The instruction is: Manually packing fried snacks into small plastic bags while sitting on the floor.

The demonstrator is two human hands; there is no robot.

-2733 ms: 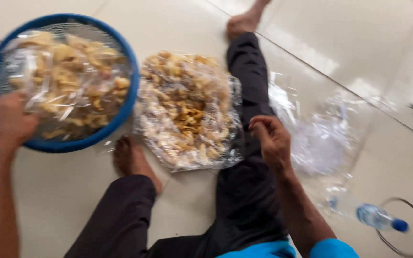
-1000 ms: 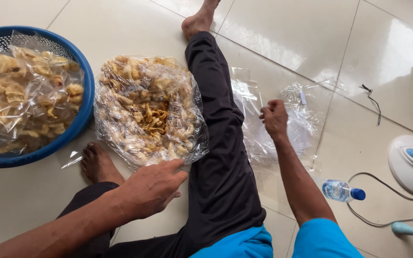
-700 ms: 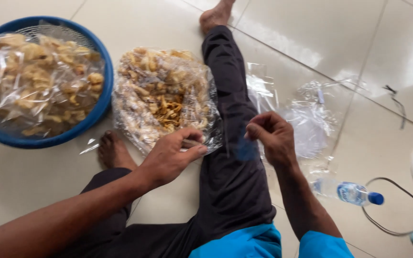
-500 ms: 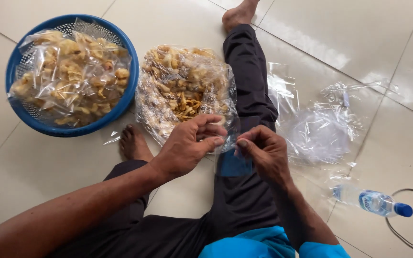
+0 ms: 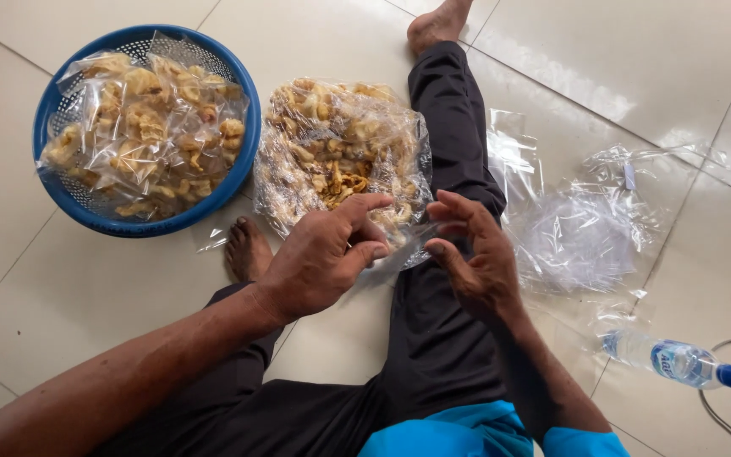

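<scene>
While both hands meet at the near edge of the open bag of fried snacks (image 5: 340,165) on the tiled floor (image 5: 69,288), the step in hand looks like gathering its mouth. The left hand (image 5: 323,254) pinches the clear plastic between thumb and fingers; the right hand (image 5: 471,254) hovers just beside it, fingers apart and curled, gripping nothing I can make out. Closing the bag likely calls for the right hand to catch the loose edge. Filled packets sit in the blue basket (image 5: 141,224).
</scene>
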